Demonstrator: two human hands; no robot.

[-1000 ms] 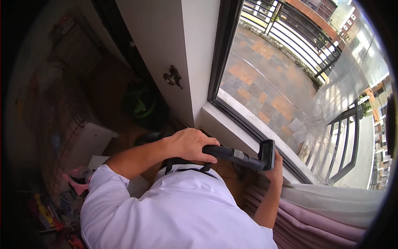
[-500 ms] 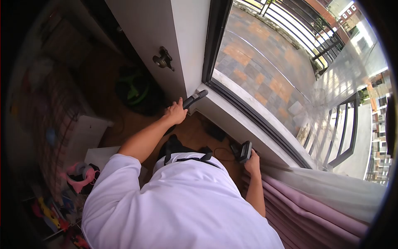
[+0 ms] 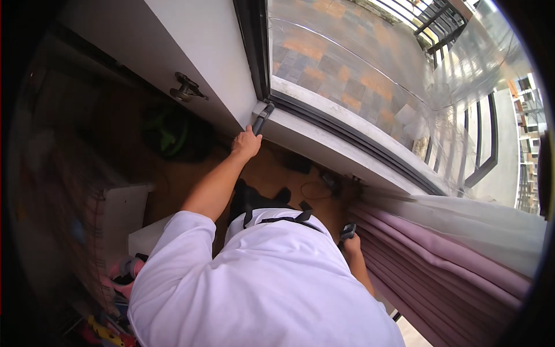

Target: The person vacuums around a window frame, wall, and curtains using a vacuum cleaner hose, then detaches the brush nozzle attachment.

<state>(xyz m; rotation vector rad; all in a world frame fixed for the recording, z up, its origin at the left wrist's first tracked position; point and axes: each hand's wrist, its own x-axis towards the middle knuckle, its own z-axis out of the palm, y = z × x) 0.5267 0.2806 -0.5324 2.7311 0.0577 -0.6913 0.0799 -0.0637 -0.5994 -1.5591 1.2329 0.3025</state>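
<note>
My left hand (image 3: 247, 143) is closed around the near end of a dark tube-shaped tool (image 3: 262, 120). The far tip of that tool rests at the corner of the white window sill (image 3: 312, 134), close to the black window frame (image 3: 256, 55). At my right side, beside the pink curtain, my right hand (image 3: 352, 244) grips a dark grey handheld device (image 3: 347, 232). What kind of device it is cannot be made out, and part of it is hidden by my fingers.
A pink curtain (image 3: 428, 254) and a sheer white one (image 3: 480, 225) hang at the right. To the left are a wall edge with a dark door knob (image 3: 184, 92), a black and green object (image 3: 167, 136) and a white cabinet (image 3: 124, 211). A cable (image 3: 312, 188) lies on the floor.
My left hand has carried the tube-shaped tool slightly up and left, its tip now in the sill corner by the frame. My right hand has lowered the device towards my body. The view has shifted.
</note>
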